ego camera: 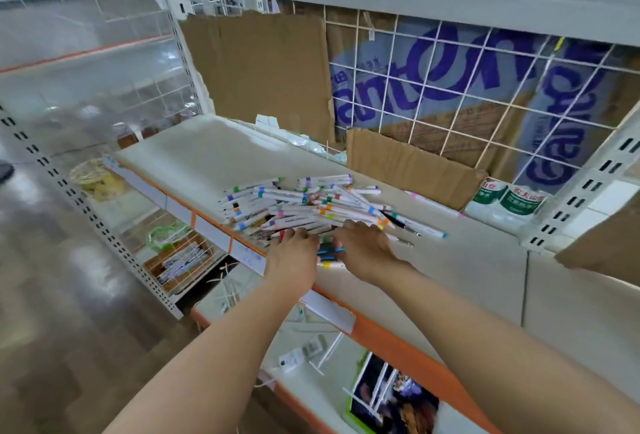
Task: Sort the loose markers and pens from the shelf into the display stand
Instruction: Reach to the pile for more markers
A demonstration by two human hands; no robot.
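1. The shelf (467, 260) held nearly all the work undone: no stand was in view.
2. Behind the grid at 1 o'clock, a box (450, 80) bore purple lettering, only partly legible.
3. The markers (294, 205) lay heaped at centre, unsorted.
4. Left hand (294, 250) and right hand (363, 246) rested on the heap's 6 o'clock edge, fingers relaxed and grasping nothing that showed.

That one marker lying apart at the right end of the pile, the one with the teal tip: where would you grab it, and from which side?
Pinch the teal-tipped marker around the middle of its white barrel, coming straight down from above. It lies flat on the shelf, clear of the marker pile, so both long sides look free for fingertips. The right hand is nearer to it; the left hand rests at the pile's near edge.
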